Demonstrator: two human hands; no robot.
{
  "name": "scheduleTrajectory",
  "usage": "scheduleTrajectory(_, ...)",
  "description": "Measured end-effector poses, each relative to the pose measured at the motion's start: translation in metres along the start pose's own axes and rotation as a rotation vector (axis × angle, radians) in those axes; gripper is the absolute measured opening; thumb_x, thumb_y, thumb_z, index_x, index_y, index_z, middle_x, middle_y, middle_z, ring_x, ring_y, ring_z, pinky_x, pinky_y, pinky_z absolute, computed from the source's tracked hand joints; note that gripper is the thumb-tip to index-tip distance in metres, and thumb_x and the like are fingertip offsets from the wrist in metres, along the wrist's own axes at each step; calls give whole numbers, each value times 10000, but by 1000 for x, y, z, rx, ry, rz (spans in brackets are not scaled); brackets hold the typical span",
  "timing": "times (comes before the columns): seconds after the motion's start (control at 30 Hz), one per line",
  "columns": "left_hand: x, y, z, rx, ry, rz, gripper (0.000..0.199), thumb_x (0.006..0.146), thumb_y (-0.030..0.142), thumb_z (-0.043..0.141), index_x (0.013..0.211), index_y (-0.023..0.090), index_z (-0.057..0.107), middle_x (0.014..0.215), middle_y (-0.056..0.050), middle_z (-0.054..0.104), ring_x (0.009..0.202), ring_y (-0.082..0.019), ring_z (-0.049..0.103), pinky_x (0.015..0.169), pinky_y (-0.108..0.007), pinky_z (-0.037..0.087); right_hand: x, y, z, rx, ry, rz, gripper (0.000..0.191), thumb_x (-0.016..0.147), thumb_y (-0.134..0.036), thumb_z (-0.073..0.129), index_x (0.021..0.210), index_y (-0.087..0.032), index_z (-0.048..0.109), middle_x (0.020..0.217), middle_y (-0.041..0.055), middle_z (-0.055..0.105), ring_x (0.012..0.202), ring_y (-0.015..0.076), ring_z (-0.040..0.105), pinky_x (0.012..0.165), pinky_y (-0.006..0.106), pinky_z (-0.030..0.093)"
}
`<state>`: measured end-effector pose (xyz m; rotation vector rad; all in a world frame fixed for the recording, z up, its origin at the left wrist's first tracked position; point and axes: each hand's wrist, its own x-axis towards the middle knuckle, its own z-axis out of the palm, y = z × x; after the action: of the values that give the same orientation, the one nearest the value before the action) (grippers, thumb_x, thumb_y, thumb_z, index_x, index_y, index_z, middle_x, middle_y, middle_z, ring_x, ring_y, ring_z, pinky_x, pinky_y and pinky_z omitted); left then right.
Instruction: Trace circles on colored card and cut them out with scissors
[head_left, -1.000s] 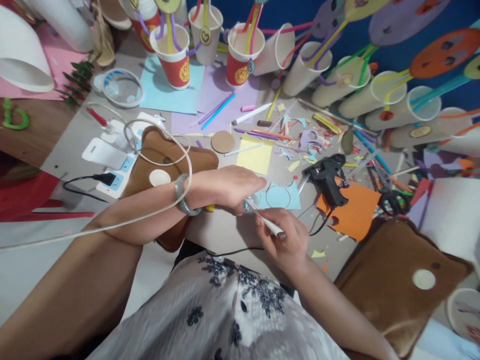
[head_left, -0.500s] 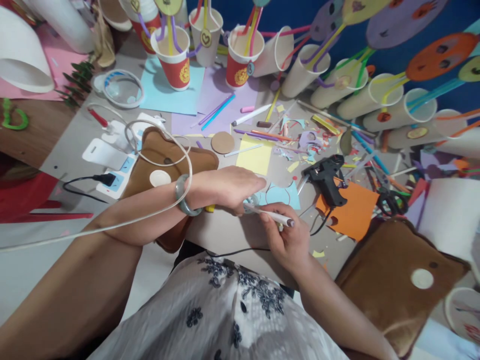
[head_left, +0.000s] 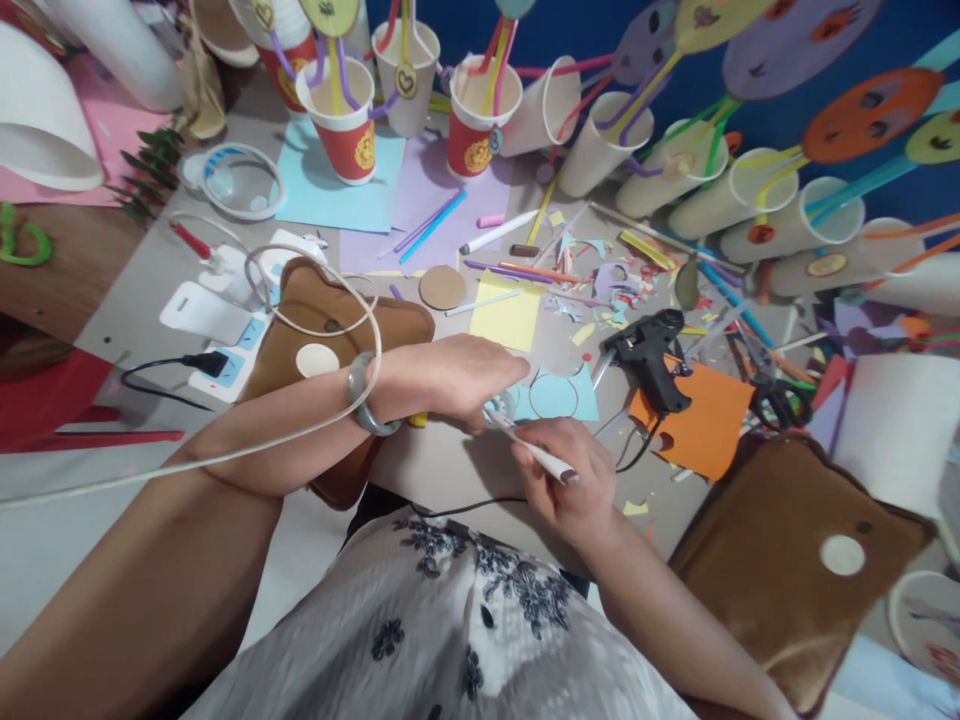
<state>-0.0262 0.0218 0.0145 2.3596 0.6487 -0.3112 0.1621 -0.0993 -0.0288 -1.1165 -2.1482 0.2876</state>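
My right hand [head_left: 574, 475] is closed round a white marker [head_left: 544, 460], whose tip end points left toward my left hand. My left hand [head_left: 457, 378] is closed, palm down, over a small clear round object [head_left: 499, 408] at the edge of a light blue paper [head_left: 581, 388]. The fingers curl under, and the hand hides part of that object. A round outline is drawn on the blue paper. A yellow paper square [head_left: 506, 312] and a brown cardboard disc [head_left: 442, 287] are just beyond my left hand.
A black glue gun [head_left: 651, 358] and orange paper [head_left: 701, 420] are right of the hands, near scissors [head_left: 780, 400]. Paper cups [head_left: 345, 125] line the back. A white cable [head_left: 300, 432] crosses my left forearm. Brown cushions [head_left: 802, 560] flank both sides.
The marker in my right hand has tilted more steeply, and that hand has shifted slightly left and down. My left hand has stayed nearly in place. The whole view has shifted slightly.
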Motion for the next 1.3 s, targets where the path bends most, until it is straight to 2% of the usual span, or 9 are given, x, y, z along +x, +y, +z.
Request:
scheduleTrajectory(0.27, 1, 0, 0, -23, 19, 4, 328, 757, 269, 712, 1043, 176, 582, 1077, -78, 700, 844, -192, 600, 661, -285, 335, 0, 1, 6, -48, -2, -128, 59, 999, -164, 555, 1039, -185, 593, 817, 70, 725, 688, 186, 606, 615, 320, 453)
scheduleTrajectory(0.47, 0, 3, -4, -27, -13, -15, 332, 751, 246, 717, 1043, 160, 584, 1071, -85, 697, 809, -180, 591, 640, -289, 329, 3, 1, 8, -120, -24, -200, 122, 955, -114, 585, 1060, -175, 569, 804, 77, 712, 695, 200, 576, 622, 329, 437)
scheduleTrajectory(0.77, -3, 1, 0, -43, 56, 12, 310, 752, 285, 723, 1007, 160, 601, 994, -90, 708, 794, -193, 601, 621, -292, 319, 8, -6, 7, -223, -61, -222, 165, 938, -114, 605, 1061, -211, 556, 757, 35, 678, 688, 199, 568, 637, 330, 425)
scheduleTrajectory(1.1, -4, 5, -2, -49, 46, -16, 286, 764, 293, 719, 998, 162, 619, 992, -105, 718, 826, -222, 630, 626, -297, 334, 12, -12, 1, -307, -166, -207, 190, 912, -67, 577, 1017, -223, 548, 782, 20, 681, 707, 203, 571, 711, 356, 403)
scheduleTrajectory(1.3, -2, 0, 4, -41, 70, -29, 359, 731, 232, 719, 1077, 181, 640, 1010, -102, 713, 878, -250, 648, 683, -316, 369, 24, -17, -3, -369, -247, -153, 93, 964, -118, 518, 951, -207, 540, 730, 24, 624, 659, 203, 529, 709, 359, 383)
